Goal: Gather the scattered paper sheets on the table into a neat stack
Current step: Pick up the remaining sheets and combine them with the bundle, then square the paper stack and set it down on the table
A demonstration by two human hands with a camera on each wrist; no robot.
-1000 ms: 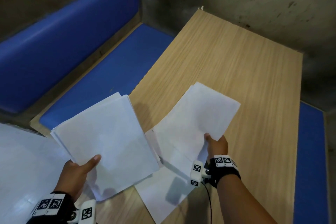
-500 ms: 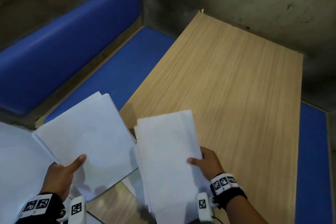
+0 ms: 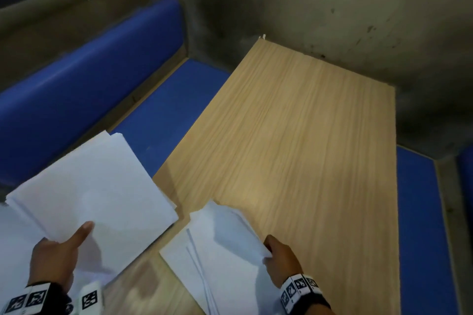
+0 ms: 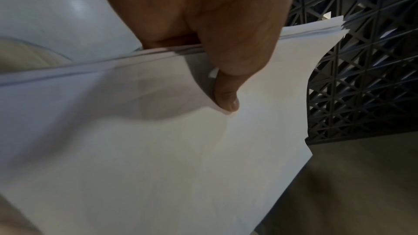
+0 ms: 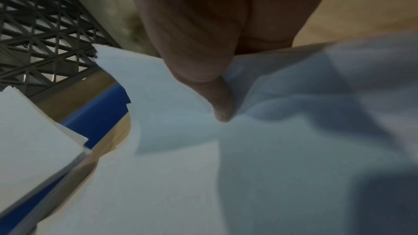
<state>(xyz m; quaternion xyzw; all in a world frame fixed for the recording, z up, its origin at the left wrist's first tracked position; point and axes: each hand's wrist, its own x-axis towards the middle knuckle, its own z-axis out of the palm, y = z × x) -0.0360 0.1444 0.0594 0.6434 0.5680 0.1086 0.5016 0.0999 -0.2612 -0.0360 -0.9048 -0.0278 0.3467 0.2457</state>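
My left hand (image 3: 55, 258) holds a bundle of white paper sheets (image 3: 97, 194) out past the table's left edge, thumb on top; in the left wrist view the thumb (image 4: 226, 96) presses the bundle (image 4: 158, 158) against the fingers beneath. My right hand (image 3: 280, 261) pinches a second bunch of white sheets (image 3: 225, 225) at its right edge, low over the near part of the wooden table (image 3: 307, 135). These sheets are bent and fanned, and lie over more white sheets (image 3: 222, 284) on the table. The right wrist view shows the thumb (image 5: 219, 103) on the curled paper (image 5: 181, 176).
A blue padded bench (image 3: 76, 89) runs along the left of the table, and a blue seat (image 3: 417, 225) lies to the right. A stained concrete wall (image 3: 332, 7) stands behind. More white paper (image 3: 15, 250) shows at the lower left. A dark lattice grille (image 4: 361, 60) appears in both wrist views.
My right hand has pulled its sheets down and towards me, and they now sag bent over the paper on the table. The left hand's bundle shifted slightly left.
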